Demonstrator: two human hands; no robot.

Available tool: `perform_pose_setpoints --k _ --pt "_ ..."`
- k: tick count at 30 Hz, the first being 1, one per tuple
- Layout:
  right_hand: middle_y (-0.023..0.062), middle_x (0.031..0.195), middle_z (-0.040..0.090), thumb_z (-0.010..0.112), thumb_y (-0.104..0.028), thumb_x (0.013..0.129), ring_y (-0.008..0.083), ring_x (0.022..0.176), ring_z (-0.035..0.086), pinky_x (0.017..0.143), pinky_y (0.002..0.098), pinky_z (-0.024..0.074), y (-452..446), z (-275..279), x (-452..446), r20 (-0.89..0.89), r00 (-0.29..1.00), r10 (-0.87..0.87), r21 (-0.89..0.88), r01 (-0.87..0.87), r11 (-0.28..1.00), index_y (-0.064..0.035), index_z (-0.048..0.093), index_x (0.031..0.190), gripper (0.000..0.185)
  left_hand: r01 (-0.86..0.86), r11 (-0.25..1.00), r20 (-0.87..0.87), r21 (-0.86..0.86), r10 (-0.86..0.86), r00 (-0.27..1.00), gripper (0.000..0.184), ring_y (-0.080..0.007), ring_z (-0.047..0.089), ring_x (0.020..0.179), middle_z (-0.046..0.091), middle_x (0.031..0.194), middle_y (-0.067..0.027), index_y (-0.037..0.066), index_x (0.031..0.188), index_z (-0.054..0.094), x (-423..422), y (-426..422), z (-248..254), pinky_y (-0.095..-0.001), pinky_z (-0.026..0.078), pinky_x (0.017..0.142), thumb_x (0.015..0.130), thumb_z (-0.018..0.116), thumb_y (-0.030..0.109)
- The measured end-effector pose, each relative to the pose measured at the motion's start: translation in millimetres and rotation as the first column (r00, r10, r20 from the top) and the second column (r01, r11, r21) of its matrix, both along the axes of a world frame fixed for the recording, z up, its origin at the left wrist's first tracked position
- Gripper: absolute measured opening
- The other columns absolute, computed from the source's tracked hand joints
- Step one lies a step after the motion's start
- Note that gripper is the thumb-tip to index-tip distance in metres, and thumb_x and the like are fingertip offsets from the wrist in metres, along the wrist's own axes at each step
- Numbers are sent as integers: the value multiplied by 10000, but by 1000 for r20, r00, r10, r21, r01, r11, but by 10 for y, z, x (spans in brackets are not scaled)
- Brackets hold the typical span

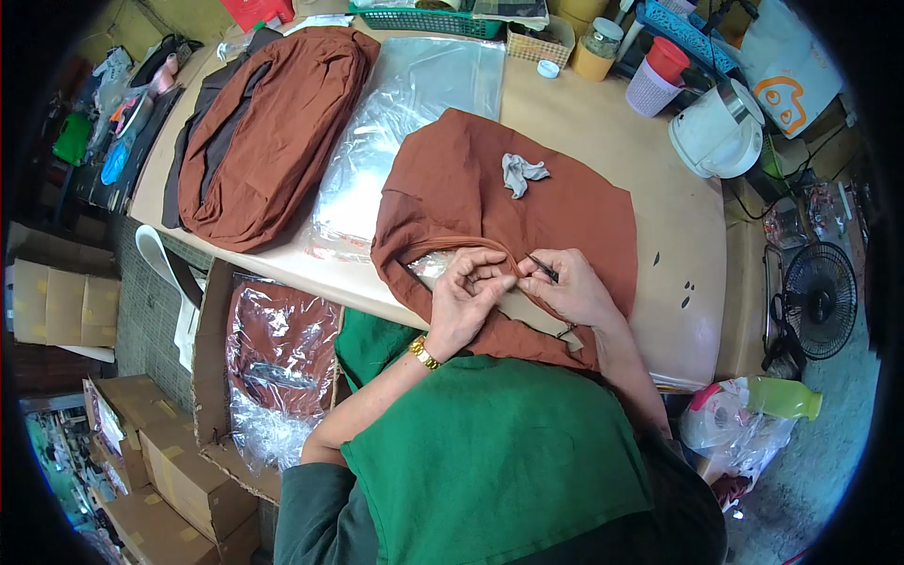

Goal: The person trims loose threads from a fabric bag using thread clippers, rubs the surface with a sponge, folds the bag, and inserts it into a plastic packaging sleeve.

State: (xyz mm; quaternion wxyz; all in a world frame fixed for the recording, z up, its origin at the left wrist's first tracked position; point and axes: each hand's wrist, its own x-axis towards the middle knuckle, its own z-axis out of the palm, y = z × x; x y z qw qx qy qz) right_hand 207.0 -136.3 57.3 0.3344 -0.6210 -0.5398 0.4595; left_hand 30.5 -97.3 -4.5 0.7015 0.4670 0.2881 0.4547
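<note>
A rust-brown cloth bag (556,207) lies on the table in front of me, its zippered opening turned toward my body. My left hand (468,292), a gold watch on its wrist, is closed on the edge of that opening. My right hand (576,290) meets it at the same edge, closed around a small black pointed tool (543,269), whose exact kind I cannot make out. Both sets of fingertips nearly touch, and what lies between them is hidden. A crumpled pale grey scrap of cloth (521,175) rests on top of the bag.
Brown bags (282,141) are piled at the table's left, beside clear plastic sleeves (414,104). An open carton (212,377) with plastic-wrapped brown goods stands below. A white kettle-like appliance (718,132), cups (654,85) and a jar (599,49) line the far right; a fan (819,301) stands beyond.
</note>
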Motion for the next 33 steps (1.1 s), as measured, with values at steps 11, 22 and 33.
perform_pose_setpoints --k 11,22,33 --pt "-55 645 441 679 -76 865 29 631 411 542 249 362 3 -32 -96 -24 999 -36 38 37 999 39 648 897 124 -111 921 -228 374 208 951 68 -140 595 882 643 1014 -87 -38 915 716 9 25 -65 -258 503 779 855 727 -8" --pt "-48 627 423 703 -106 868 28 622 402 545 249 360 -15 73 -65 49 996 -73 4 73 997 26 650 887 143 7 999 -54 -42 -9 999 151 -83 655 841 672 1022 -63 -57 1044 624 -17 53 -115 -232 546 778 949 657 56" --pt "101 1039 547 705 -164 857 318 901 640 733 437 475 -125 367 -112 592 800 -92 344 -149 927 -61 589 1069 262 32 999 -67 15 -31 997 148 -86 633 846 657 943 -38 -39 1061 626 -9 78 -129 -231 508 808 980 615 85"
